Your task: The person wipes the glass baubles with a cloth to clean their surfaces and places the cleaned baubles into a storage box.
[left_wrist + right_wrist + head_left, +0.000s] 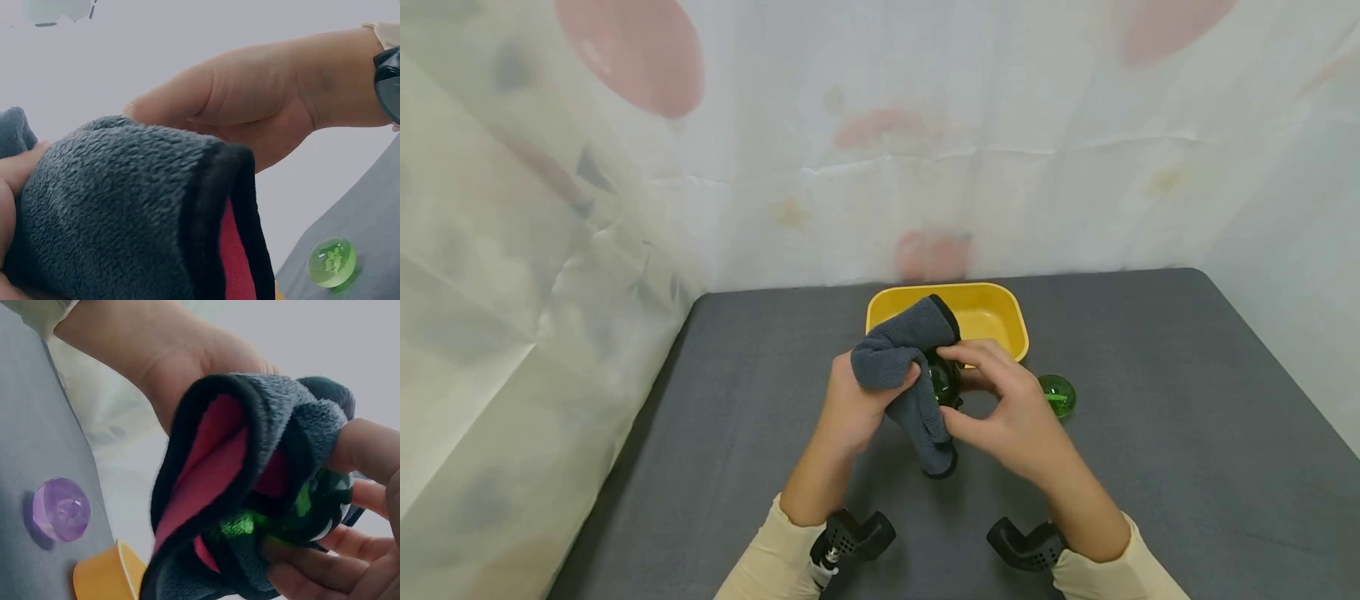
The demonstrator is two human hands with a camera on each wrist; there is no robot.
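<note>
At the left of the work, the left hand (850,404) grips a bunched grey cloth (904,358), its thumb pressed over the fold and its fingers curled behind; the cloth's tail hangs down toward the dark grey table (1150,433). In the right wrist view the cloth shows a pink inner face and a dark trim. Just to the right, touching the cloth, sits a dark green glass ball (943,379), pinched by the right hand (1007,408) between thumb below and fingertips above, so that hand is closed round the ball, not flat. Both hands hold their things up above the table, near the middle of it. Behind them, on the far side, lies a yellow tray (1000,312). To the right of the right hand a second, lighter green ball (1057,395) rests on the table, just beside the tray's near right corner. The right wrist view also shows a purple ball (61,509) lying on the table by the tray; the head view does not show it.

The risk I see is the smooth ball slipping from the pinch as the cloth pushes against it: it would drop, roll and could knock the loose green ball off toward the table edge. The hanging cloth tail might also drag across the table.
</note>
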